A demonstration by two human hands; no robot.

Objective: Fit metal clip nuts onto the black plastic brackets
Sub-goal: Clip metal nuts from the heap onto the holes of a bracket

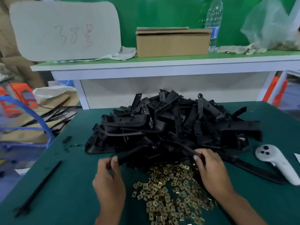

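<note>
Holding: both hands grip one black bracket [159, 155] at its ends, just above the clip nuts [172, 192].
Left hand [110, 179]: fingers curled round the blurred end.
Right hand [211, 169]: thumb and fingers pinch the other end.
Pile of brackets [175, 122]: behind, on the green surface [73, 184]; parts overlap, count unclear.

Black brackets [170, 125] are heaped at centre on a dark green table [73, 184]. Brass-gold clip nuts [170, 192] scatter at lower centre. At right lies a white controller [279, 163] with dark buttons. Upper centre, a brown box [172, 43] sits before a bright green wall [162, 12].
</note>
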